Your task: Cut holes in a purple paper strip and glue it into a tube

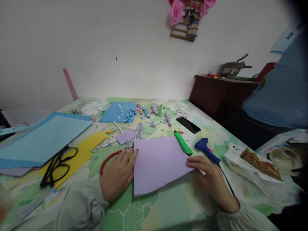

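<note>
A sheet of light purple paper (pixel 158 163) lies in front of me, its lower right corner raised a little off the table. My left hand (pixel 120 175) lies flat with fingers stretched out, fingertips at the sheet's left edge. Partly under that hand is a red looped handle (pixel 104 163), probably of scissors; the rest is hidden. At the right edge, my right hand (pixel 208 175) pinches the purple paper between fingers and thumb. Beyond the sheet are a green utility knife (pixel 183 142) and a blue glue gun (pixel 207 150) with a black cord.
Blue sheets (pixel 45 138), yellow paper (pixel 84 150) and black-handled scissors (pixel 57 166) lie left. Behind are curled paper rolls (pixel 145 111), markers (pixel 109 143), a purple scrap (pixel 126 137) and a phone (pixel 188 124). Food in a white bag (pixel 261 163) sits right, near a person's blue clothing (pixel 279 93).
</note>
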The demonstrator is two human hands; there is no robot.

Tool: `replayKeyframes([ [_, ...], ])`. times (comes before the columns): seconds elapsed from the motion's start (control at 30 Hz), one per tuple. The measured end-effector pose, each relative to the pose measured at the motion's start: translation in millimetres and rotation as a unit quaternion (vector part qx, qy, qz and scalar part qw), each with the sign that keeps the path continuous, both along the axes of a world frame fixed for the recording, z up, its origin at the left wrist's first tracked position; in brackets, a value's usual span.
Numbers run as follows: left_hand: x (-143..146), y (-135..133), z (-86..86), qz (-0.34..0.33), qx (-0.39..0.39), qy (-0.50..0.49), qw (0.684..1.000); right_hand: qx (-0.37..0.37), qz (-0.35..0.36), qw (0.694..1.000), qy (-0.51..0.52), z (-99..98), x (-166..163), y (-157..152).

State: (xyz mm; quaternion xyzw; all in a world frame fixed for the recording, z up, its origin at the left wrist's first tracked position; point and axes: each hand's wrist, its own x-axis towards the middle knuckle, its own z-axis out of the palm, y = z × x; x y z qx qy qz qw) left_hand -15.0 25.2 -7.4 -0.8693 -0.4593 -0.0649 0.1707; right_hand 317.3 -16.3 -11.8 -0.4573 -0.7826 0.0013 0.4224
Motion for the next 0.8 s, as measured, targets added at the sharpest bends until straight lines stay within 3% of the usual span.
replayKeyframes([
  [0.2, -14.1, 22.0, -3.2, 0.017, -0.028, 0.027, 0.999, -0.023, -0.011, 1.000, -0.011, -3.5, 15.9, -19.9],
  [0.57, -58.2, 65.5, 5.0, 0.082, -0.004, 0.006, 0.997, -0.039, 0.052, 0.996, -0.065, -1.7, -19.3, -29.5],
  [0.67, -55.0, 57.1, 8.9, 0.042, 0.009, -0.024, 0.999, -0.032, 0.049, 0.995, -0.081, -6.3, -22.9, -29.6],
  [0.8, -35.5, 9.7, 12.4, -0.064, 0.004, -0.056, 0.996, -0.013, 0.031, 0.996, -0.085, -17.3, -27.4, -29.8],
])
